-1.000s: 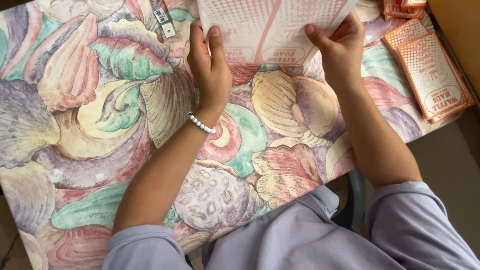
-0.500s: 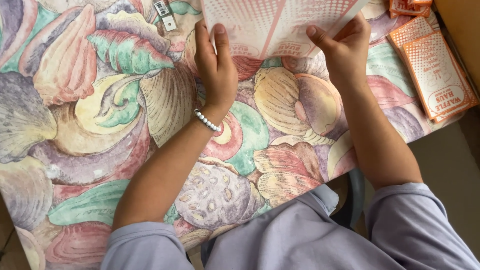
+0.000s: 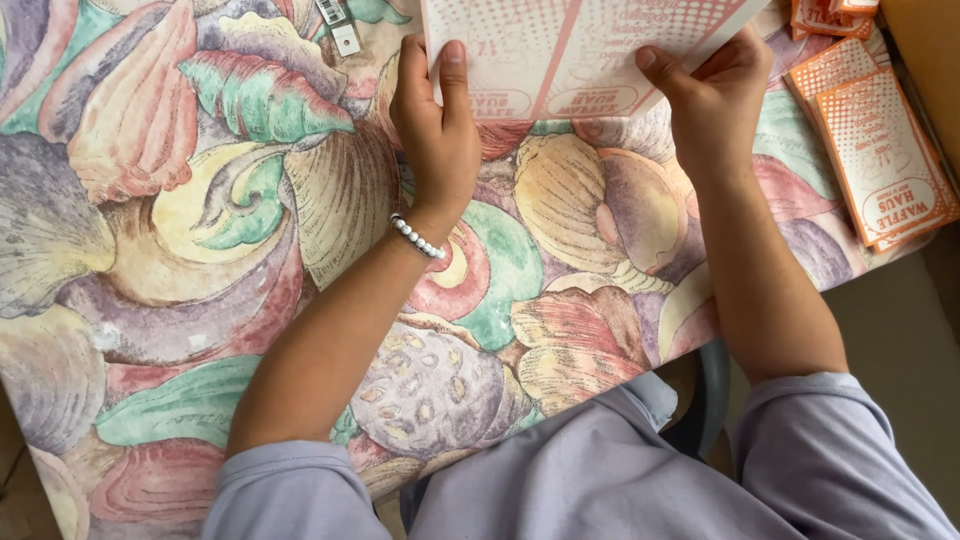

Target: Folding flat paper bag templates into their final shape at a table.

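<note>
Pinching the near left corner of a white sheet with orange dotted print (image 3: pixel 575 50), the left hand (image 3: pixel 435 130) has its grip closed, thumb on top. At top centre of the frame the sheet spans between both grips over the shell-patterned tabletop (image 3: pixel 200 250). The right hand (image 3: pixel 715 105) clamps its near right edge, and a stack of orange printed sleeves (image 3: pixel 875 150) lies at upper right.

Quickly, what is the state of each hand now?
Left hand: closed, pinching the left edge of the orange-and-white printed sheet.
Right hand: closed, gripping the same sheet's right side.
</note>
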